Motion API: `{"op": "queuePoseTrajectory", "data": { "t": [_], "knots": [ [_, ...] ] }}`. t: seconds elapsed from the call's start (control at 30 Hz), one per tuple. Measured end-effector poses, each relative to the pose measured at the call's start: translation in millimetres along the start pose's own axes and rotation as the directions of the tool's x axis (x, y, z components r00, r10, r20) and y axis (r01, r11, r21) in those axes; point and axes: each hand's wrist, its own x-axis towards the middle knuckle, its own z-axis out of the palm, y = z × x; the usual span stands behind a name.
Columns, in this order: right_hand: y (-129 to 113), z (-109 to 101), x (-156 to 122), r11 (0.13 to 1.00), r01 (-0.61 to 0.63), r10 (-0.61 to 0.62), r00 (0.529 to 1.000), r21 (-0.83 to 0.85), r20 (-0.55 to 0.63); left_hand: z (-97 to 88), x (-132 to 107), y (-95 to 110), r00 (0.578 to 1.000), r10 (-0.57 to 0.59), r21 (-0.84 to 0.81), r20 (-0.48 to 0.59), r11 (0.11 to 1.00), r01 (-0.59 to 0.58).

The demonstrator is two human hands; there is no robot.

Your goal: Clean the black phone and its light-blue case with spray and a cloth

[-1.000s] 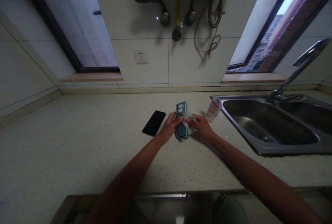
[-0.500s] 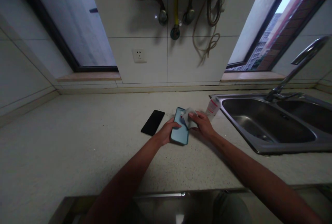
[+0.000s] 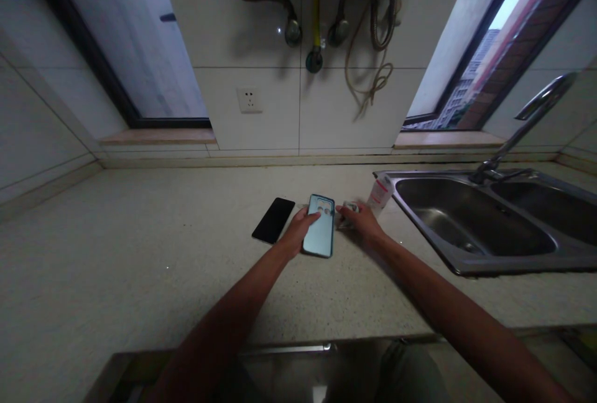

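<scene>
Pressing down on the teal phone case [image 3: 318,224], the left hand [image 3: 298,233] has it pinned to the counter

And there's the case, lying flat beneath the left hand, back up, its camera cut-outs just past the fingertips. That left hand is open, fingers stretched out across the surface, no grip to speak of. Now to the right hand [image 3: 362,222], just beside the case: fingers drawn close together, tips down on a crumpled white wipe [image 3: 349,209]. Is it pinching the wipe or only resting there? Can't tell from this view. Beyond the left hand, a black smartphone [image 3: 273,221] sits dark on the speckled countertop [image 3: 140,266]. Past the right hand stands a plastic bottle [image 3: 380,194] with a red-printed label, close by the rim of the stainless double sink [image 3: 448,255].
</scene>
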Motion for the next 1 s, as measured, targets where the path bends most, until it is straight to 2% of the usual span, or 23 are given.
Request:
{"op": "queuePoseTrajectory", "data": {
  "t": [0.1,0.2,0.27,0.37,0.43,0.5,0.53,0.6,0.67,0.73,0.8,0.9,1.0],
  "knots": [
    [3,2,-1,0.996,-0.078,0.074,0.993,0.041,0.092,1.7,1,-1,0.997,-0.009,-0.065,0.073,0.998,0.014],
    [5,1,-1,0.998,-0.066,0.065,0.988,0.003,0.139,2.9,2,-4,0.987,-0.012,-0.069,0.163,0.997,0.024],
    [7,-2,1,0.997,-0.032,0.04,0.993,-0.07,0.114,2.2,2,-4,0.985,0.017,0.004,0.169,1.0,-0.018],
    [8,-8,5,0.959,0.082,-0.08,0.997,-0.271,0.017,-3.3,2,2,0.985,0.161,0.261,0.059,0.95,-0.171],
    [7,-13,6,0.888,0.165,-0.182,0.983,-0.428,0.003,-9.7,0,10,0.937,0.351,0.502,0.008,0.808,-0.307],
    [5,-16,5,0.797,0.212,-0.236,0.971,-0.566,0.031,-17.2,-2,19,0.868,0.491,0.776,0.07,0.52,-0.357],
    [3,-17,4,0.742,0.224,-0.253,0.966,-0.632,0.046,-21.0,-4,22,0.848,0.521,0.883,0.099,0.347,-0.316],
    [1,-19,2,0.608,0.229,-0.271,0.96,-0.761,0.073,-28.4,-7,29,0.851,0.521,0.991,0.071,0.057,-0.118],
    [-1,-20,0,0.468,0.203,-0.261,0.961,-0.86,0.085,-35.2,-10,33,0.858,0.511,0.99,-0.041,-0.092,0.102],
    [-3,-21,-1,0.373,0.161,-0.235,0.969,-0.914,0.075,-41.1,-12,36,0.877,0.455,0.962,-0.151,-0.138,0.237],
    [-6,-22,-2,0.342,0.134,-0.235,0.97,-0.93,0.053,-45.0,-13,41,0.894,0.402,0.946,-0.197,-0.161,0.281],
    [-10,-22,-3,0.396,0.154,-0.257,0.965,-0.905,0.052,-47.0,-13,46,0.897,0.388,0.941,-0.214,-0.163,0.295],
    [-9,-19,-6,0.466,0.208,-0.254,0.963,-0.86,0.095,-47.6,-12,49,0.881,0.402,0.944,-0.248,-0.106,0.313]
  ]
}}
